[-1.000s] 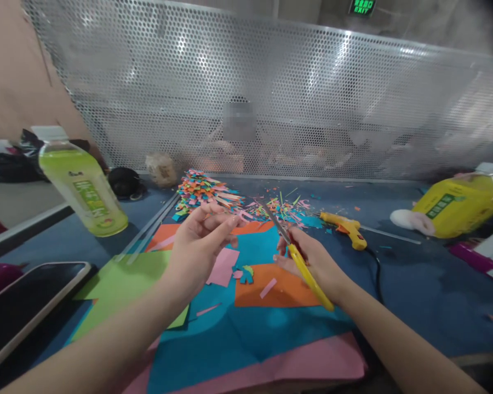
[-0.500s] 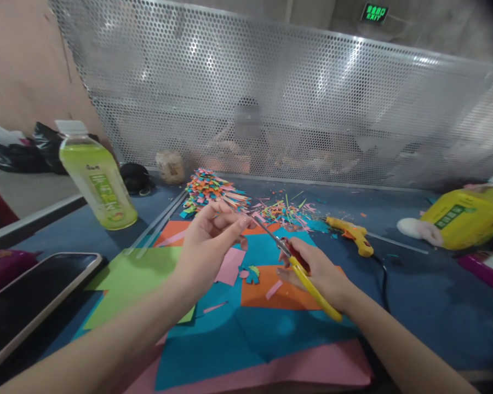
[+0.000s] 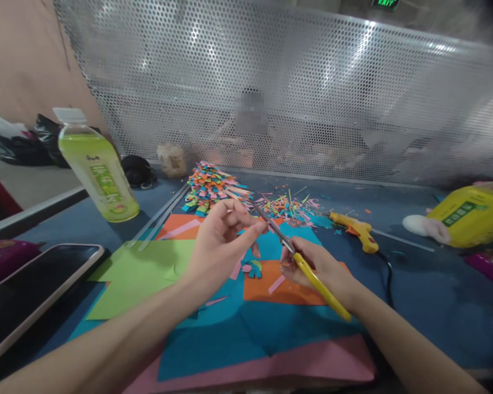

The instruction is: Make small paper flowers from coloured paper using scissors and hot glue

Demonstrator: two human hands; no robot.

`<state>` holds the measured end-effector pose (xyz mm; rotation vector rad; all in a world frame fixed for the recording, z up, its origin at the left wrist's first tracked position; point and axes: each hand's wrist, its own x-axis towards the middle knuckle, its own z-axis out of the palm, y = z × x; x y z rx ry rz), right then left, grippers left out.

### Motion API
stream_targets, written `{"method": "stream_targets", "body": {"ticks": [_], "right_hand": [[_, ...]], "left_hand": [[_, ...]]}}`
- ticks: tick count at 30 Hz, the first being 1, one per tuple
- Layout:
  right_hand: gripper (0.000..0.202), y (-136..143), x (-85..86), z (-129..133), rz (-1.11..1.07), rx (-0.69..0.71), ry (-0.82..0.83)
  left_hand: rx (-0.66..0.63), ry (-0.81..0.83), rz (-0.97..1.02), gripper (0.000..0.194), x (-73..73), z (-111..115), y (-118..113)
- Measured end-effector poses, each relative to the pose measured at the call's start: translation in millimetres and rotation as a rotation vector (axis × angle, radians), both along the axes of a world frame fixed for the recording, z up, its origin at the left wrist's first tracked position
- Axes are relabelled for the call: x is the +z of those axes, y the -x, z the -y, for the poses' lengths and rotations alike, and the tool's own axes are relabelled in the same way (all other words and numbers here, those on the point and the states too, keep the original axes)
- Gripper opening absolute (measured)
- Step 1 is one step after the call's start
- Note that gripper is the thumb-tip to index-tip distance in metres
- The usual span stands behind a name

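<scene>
My right hand (image 3: 318, 262) grips a pair of scissors (image 3: 318, 284) with yellow handles. The metal blades point up and left, their tips beside the fingertips of my left hand (image 3: 230, 235). The thumb and fingers of that hand are pinched together; whatever is between them is too small to make out. Below the hands lie an orange sheet (image 3: 304, 293) with a pink strip (image 3: 276, 284), blue paper (image 3: 213, 350) and a little cluster of blue, pink and green cut pieces (image 3: 252, 268). Green sheets (image 3: 139, 273) lie to the left of my left hand.
Behind my hands stands a cone of layered coloured paper strips (image 3: 213, 186), with a heap of scraps (image 3: 287, 207) beside it. A yellow glue gun (image 3: 357, 230) lies right. Left are a drink bottle (image 3: 101, 175), clear sticks (image 3: 158, 216) and a phone (image 3: 45, 284). A perforated metal screen (image 3: 291, 98) stands behind.
My left hand has shifted slightly right, closer to the scissors, and its fingertips now meet the blades. The scissors have moved a little right and down; the view has tilted slightly.
</scene>
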<state>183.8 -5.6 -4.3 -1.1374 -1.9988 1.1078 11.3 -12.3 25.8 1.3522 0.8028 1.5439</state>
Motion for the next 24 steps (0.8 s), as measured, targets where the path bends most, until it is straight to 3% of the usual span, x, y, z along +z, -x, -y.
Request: {"method": "stream_targets", "body": {"ticks": [10,13,19,24], "right_hand": [[0.022,0.5,-0.5,0.9,-0.024,-0.014,0.021],[0.023,0.2,0.0,0.9,-0.021,-0.016,0.014],[0.028,-0.4,-0.1,1.4,-0.033,-0.01,0.053],[0.027,-0.7,-0.2,1.7,0.016,-0.028,0.038]], "left_hand": [[0.008,-0.002,-0.091,0.018,1.1,-0.1,1.9],[-0.014,0.03,-0.228,0.011,3.6,0.0,5.6],[-0.013,0.02,-0.623,0.021,7.1,5.0,12.9],[0.014,-0.015,-0.753,0.018,8.1,6.1,12.1]]}}
